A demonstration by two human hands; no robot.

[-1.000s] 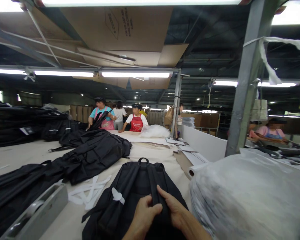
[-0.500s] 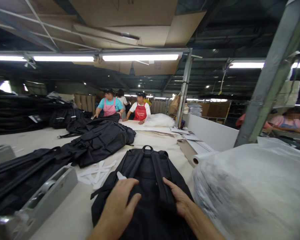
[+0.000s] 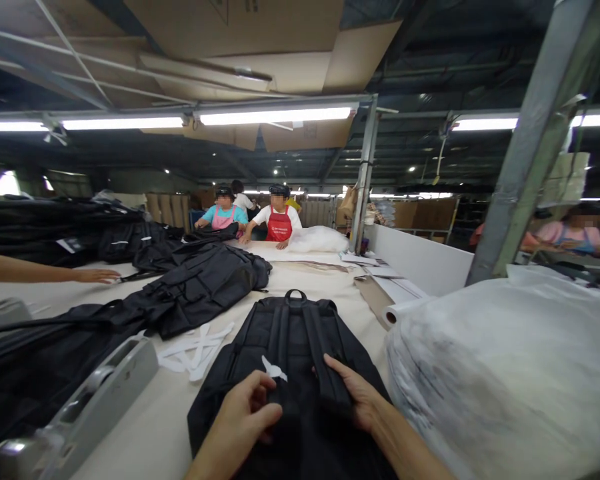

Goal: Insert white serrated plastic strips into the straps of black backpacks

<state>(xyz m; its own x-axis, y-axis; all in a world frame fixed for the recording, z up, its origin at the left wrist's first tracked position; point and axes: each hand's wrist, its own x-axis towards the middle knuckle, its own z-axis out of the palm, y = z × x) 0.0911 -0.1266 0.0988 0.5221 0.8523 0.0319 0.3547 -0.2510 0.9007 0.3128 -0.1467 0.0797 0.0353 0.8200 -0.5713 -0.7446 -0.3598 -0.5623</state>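
Observation:
A black backpack lies in front of me with its shoulder straps facing up and its top loop pointing away. My right hand is closed around the right shoulder strap. Over the left side of the pack, my left hand has half-curled fingers with the thumb apart, and nothing shows in its grasp. Just beyond its fingertips, a small white strip rests by the left shoulder strap.
White strips lie left of the pack, near a grey metal device. Black bags cover the table's left side. A co-worker's arm reaches in from the left. Clear plastic bags bulge at right, beside a white roll.
My left hand's fingers have curled in, and the white strip is now uncovered and farther right. A co-worker's arm has come in from the left. My right hand keeps its hold.

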